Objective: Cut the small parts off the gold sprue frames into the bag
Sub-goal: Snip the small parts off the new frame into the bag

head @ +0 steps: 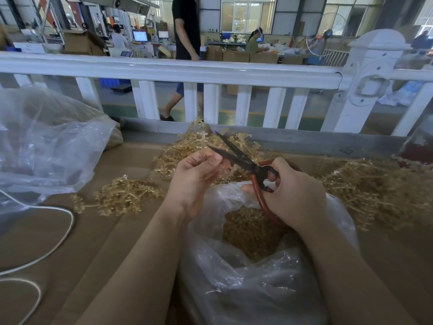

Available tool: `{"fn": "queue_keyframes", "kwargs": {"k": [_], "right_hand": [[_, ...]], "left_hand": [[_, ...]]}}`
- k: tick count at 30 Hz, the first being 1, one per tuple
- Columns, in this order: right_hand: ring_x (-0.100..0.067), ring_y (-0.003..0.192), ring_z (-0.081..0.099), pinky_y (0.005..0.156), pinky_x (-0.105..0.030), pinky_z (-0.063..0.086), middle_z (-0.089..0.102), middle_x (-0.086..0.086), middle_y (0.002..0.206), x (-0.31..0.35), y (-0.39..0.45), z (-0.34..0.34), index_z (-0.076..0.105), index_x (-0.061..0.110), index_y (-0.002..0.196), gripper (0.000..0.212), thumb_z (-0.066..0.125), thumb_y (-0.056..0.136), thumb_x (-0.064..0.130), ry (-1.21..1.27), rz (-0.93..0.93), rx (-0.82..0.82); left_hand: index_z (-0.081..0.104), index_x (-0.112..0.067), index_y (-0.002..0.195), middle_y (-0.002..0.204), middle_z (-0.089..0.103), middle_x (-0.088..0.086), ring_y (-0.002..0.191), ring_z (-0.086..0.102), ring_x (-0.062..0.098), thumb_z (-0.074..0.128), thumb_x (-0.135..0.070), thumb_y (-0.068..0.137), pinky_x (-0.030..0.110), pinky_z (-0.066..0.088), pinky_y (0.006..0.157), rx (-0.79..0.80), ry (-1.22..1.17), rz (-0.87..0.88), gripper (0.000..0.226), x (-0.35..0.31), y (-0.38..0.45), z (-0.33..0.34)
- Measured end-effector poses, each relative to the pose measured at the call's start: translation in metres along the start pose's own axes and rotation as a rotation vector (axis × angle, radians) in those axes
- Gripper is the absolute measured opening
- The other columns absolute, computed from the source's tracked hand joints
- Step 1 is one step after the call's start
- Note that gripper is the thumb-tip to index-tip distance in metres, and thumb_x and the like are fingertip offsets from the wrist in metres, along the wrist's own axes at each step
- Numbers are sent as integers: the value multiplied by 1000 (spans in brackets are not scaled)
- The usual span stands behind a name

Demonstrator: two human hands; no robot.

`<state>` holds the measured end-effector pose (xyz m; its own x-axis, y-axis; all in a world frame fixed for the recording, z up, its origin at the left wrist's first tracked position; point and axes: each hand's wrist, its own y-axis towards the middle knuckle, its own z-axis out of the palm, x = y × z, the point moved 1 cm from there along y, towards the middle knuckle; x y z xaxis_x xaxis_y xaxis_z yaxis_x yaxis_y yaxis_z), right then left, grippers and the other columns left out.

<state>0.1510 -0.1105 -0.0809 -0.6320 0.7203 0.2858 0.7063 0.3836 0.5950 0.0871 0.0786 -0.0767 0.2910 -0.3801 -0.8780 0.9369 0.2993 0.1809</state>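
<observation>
My right hand (pixel 293 193) grips the red handles of black scissors (pixel 236 153), whose blades stand apart and point up-left. My left hand (pixel 196 177) has its fingers curled round a gold sprue frame (pixel 225 171), mostly hidden behind the palm, held at the blades. Both hands hover over an open clear plastic bag (pixel 246 277) with several gold cut parts (pixel 248 231) inside. A pile of gold sprue frames (pixel 194 141) lies just behind the hands.
More gold frames lie in a small heap at the left (pixel 124 195) and a large heap at the right (pixel 375 188) on the cardboard surface (pixel 82 249). A big clear bag (pixel 46 146) sits far left. A white cable (pixel 54 245) loops nearby. A white railing (pixel 187 71) borders the back.
</observation>
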Motion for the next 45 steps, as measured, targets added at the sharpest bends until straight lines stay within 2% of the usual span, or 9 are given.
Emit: {"fn": "queue_keyframes", "kwargs": {"k": [3, 7, 10, 15, 21, 23, 28, 35, 45], "right_hand": [[10, 56, 39, 49, -14, 28, 46, 24, 65, 2, 1, 0, 43, 36, 88, 72, 21, 64, 101, -2, -7, -2], [9, 53, 36, 47, -13, 23, 46, 22, 61, 4, 0, -1, 48, 32, 86, 74, 21, 66, 98, -11, 1, -35], [7, 49, 33, 47, -13, 21, 46, 21, 59, 5, -1, -2, 53, 30, 86, 83, 13, 67, 99, -17, 5, -57], [6, 49, 37, 48, -15, 26, 43, 21, 56, 5, 0, -1, 46, 31, 81, 66, 31, 68, 94, -17, 0, -44], [8, 48, 37, 48, -15, 25, 42, 21, 53, 3, -1, -1, 49, 28, 76, 71, 32, 67, 96, 14, 1, -43], [8, 48, 36, 48, -14, 25, 42, 22, 54, 3, -1, -1, 48, 28, 77, 73, 29, 67, 98, 16, -1, -41], [10, 48, 32, 47, -12, 23, 37, 25, 55, 5, -1, -1, 43, 33, 81, 71, 17, 71, 98, 42, -17, -71], [6, 44, 34, 44, -15, 24, 39, 18, 49, 2, -2, 2, 39, 29, 72, 61, 43, 72, 90, 45, -38, -96], [7, 46, 36, 44, -16, 23, 41, 20, 51, 0, -1, 2, 42, 31, 75, 62, 39, 70, 94, 62, -16, -51]], "left_hand": [[63, -4, 87, 71, 66, -1, 70, 60, 10, 64, -6, 83, 22, 50, 75, 10, -11, 0, 4, 2, 0, 4], [66, -8, 81, 68, 64, -1, 68, 58, 10, 65, -6, 82, 24, 46, 77, -11, 2, -10, 2, 4, 0, 7], [67, -10, 80, 68, 65, -1, 68, 58, 10, 60, -1, 90, 25, 45, 78, -18, 23, -7, 15, 4, 1, 7], [65, -13, 79, 71, 65, -2, 70, 57, 10, 67, -14, 81, 22, 46, 75, 7, 30, 10, 3, 3, -1, 9], [64, -10, 84, 72, 65, 0, 67, 55, 13, 70, -15, 79, 24, 45, 72, -1, 85, 82, 9, 1, -2, 8], [64, -10, 84, 72, 65, 1, 67, 54, 14, 68, -10, 83, 27, 44, 73, -5, 114, 100, 4, 1, -2, 8], [70, -22, 78, 74, 67, -5, 69, 58, 9, 64, 0, 90, 22, 50, 71, 25, 209, 156, 25, 3, -2, 8], [74, -31, 78, 77, 69, -11, 71, 60, 5, 64, -4, 90, 17, 50, 69, 82, 238, 183, 31, 1, -1, 7], [62, -13, 86, 73, 64, -5, 66, 55, 10, 60, 5, 92, 20, 48, 66, 71, 175, 185, 19, 4, 1, 7]]}}
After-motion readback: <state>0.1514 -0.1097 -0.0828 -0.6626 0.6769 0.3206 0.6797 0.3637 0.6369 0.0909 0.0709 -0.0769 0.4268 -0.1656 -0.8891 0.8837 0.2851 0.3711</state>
